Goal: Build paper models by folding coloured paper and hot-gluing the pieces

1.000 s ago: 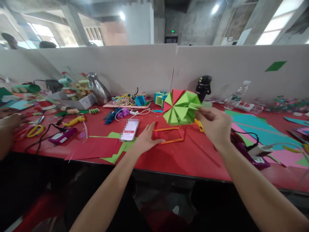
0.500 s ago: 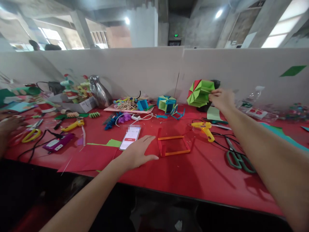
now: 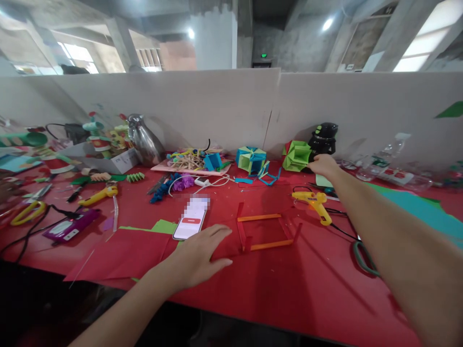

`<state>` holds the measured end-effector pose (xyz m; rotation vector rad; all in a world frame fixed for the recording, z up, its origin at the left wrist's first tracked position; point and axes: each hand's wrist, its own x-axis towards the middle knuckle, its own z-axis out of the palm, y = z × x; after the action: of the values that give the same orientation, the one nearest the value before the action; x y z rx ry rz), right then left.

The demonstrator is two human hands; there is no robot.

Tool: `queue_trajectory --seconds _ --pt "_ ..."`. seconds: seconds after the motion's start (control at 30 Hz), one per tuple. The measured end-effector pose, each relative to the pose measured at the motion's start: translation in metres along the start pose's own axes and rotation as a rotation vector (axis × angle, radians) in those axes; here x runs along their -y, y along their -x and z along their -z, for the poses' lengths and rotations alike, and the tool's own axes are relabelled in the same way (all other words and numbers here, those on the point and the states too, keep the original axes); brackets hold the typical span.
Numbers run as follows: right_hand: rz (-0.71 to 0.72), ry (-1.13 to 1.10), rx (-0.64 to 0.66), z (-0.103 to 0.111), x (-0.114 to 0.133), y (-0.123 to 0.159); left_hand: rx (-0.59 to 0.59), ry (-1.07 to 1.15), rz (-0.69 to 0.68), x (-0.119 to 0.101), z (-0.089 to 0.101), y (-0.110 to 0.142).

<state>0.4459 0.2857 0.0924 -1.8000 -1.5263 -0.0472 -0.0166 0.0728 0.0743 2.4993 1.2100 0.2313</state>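
My right hand (image 3: pixel 324 166) reaches to the back of the table, its fingers closed at the right edge of a folded-paper ornament (image 3: pixel 297 156) in light green and red. The ornament is low by the panel, beside a blue and green paper ornament (image 3: pixel 250 160). My left hand (image 3: pixel 197 251) hovers low over the front of the table with fingers spread and nothing in it. Just right of it lies a frame of orange and red sticks (image 3: pixel 265 217). A phone (image 3: pixel 191 218) with a lit screen lies behind my left hand.
A yellow glue gun (image 3: pixel 314 202) and green-handled scissors (image 3: pixel 363 260) lie at right, the scissors partly behind my forearm. A black flask (image 3: pixel 324 137), a clear bottle (image 3: pixel 385 154) and a steel jug (image 3: pixel 144 140) stand at the back. Red paper (image 3: pixel 123 253) lies front left.
My right hand has lowered the green and red ornament from the air to the back of the table, uncovering the black flask. My left hand stays open. The view has tilted slightly.
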Motion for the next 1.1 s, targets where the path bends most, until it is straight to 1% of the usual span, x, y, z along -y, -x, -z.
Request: queue_trajectory --seconds 0.1,0.17,0.23,0.33,0.47,0.6,0.7,0.73,0.8,0.83,0.87,0.9,0.93,0.97,1.0,1.03,1.07,1.1 --pt "-0.141 0.121 0.103 0.006 0.005 -0.001 -0.003 0.016 -0.029 -0.002 0.0 0.0" --pt "-0.16 0.149 0.168 0.009 0.015 0.0 -0.005 0.015 -0.046 -0.005 0.001 -0.001" --pt "-0.149 0.163 0.232 0.01 0.028 0.002 -0.005 0.012 -0.067 -0.009 0.002 -0.001" --pt "-0.071 0.165 0.314 0.007 0.048 0.008 -0.054 0.037 -0.106 -0.014 0.004 -0.002" --pt "0.108 0.136 0.389 -0.004 0.069 0.023 -0.21 0.038 -0.123 -0.014 0.006 -0.002" --pt "0.307 0.051 0.413 -0.013 0.084 0.044 -0.243 0.055 -0.067 -0.013 0.007 -0.002" --pt "0.333 -0.002 0.402 -0.01 0.096 0.065 -0.277 0.091 -0.049 -0.02 0.008 -0.003" --pt "0.332 -0.004 0.385 -0.007 0.1 0.074 -0.265 0.114 -0.03 -0.023 0.009 -0.004" --pt "0.334 0.002 0.34 0.005 0.108 0.095 -0.242 0.162 0.052 -0.026 0.015 -0.002" --pt "0.341 -0.001 0.313 0.012 0.111 0.108 -0.242 0.175 0.097 -0.025 0.02 -0.001" --pt "0.356 -0.031 0.318 0.019 0.114 0.12 -0.265 0.168 0.132 -0.023 0.025 0.002" --pt "0.402 -0.099 0.335 0.027 0.115 0.134 -0.309 0.147 0.146 -0.018 0.031 0.006" --pt "0.461 -0.173 0.332 0.036 0.115 0.147 -0.349 0.111 0.116 -0.012 0.038 0.01" --pt "0.512 -0.23 0.317 0.044 0.114 0.159 -0.361 0.058 0.105 -0.004 0.045 0.014" --pt "0.534 -0.273 0.281 0.053 0.112 0.171 -0.409 0.023 0.163 0.005 0.051 0.019" --pt "0.54 -0.301 0.255 0.061 0.109 0.182 -0.424 0.036 0.252 0.014 0.055 0.022" --pt "0.537 -0.32 0.239 0.07 0.105 0.192 -0.405 0.091 0.34 0.022 0.059 0.026" --pt "0.519 -0.329 0.234 0.078 0.101 0.201 -0.412 0.12 0.389 0.03 0.06 0.028"
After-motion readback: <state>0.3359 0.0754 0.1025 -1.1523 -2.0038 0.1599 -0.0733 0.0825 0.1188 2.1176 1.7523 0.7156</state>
